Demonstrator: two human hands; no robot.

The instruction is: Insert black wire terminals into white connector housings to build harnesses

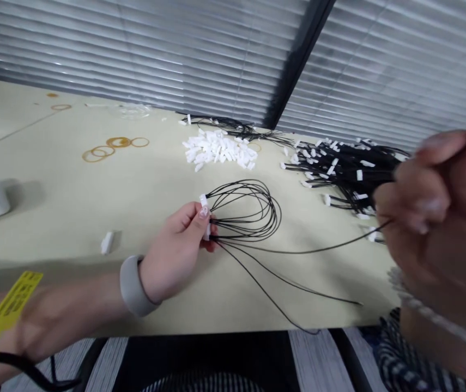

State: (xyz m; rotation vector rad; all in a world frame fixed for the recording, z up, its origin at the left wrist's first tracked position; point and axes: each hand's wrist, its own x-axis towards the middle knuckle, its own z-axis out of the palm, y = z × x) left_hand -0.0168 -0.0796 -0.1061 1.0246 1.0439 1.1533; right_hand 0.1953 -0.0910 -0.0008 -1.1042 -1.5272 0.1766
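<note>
Now pinching a white connector (204, 200) in left fingers (194, 228), a black wire (298, 252) in curled right fingers (416, 188). Could snag on the loose wires (339, 299) if pulled hastily.

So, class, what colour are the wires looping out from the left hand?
The wires are black, seen best in the head view.
</note>
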